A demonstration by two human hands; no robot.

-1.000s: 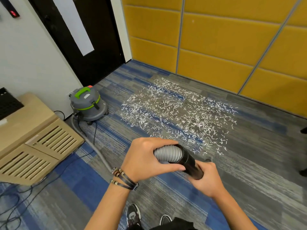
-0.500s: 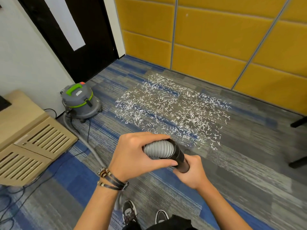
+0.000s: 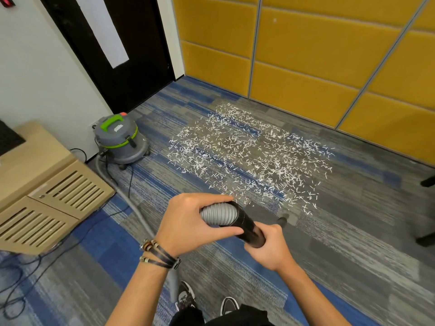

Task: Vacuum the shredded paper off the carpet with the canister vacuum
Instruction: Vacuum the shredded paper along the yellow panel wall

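White shredded paper (image 3: 249, 154) lies scattered over the grey and blue carpet (image 3: 341, 236) ahead of me. The grey canister vacuum (image 3: 120, 140) with a green handle stands at the left by the wall. Its ribbed grey hose (image 3: 217, 215) runs across the floor up to my hands and joins a black wand (image 3: 249, 228). My left hand (image 3: 188, 225) grips the ribbed hose end. My right hand (image 3: 268, 249) grips the black wand just below it. The wand's lower end and a dark nozzle tip (image 3: 282, 220) sit near the paper's front edge, mostly hidden.
A wooden slatted cabinet (image 3: 47, 191) stands at the left with black cables (image 3: 21, 278) trailing over the floor. A dark door (image 3: 127, 55) and yellow wall panels (image 3: 306, 55) close off the far side. Black chair legs (image 3: 426, 238) show at the right edge. My shoes (image 3: 186, 300) are below.
The view has shifted, so the vacuum and paper sit further right in the frame. Both hands keep the same hold on the hose and wand.
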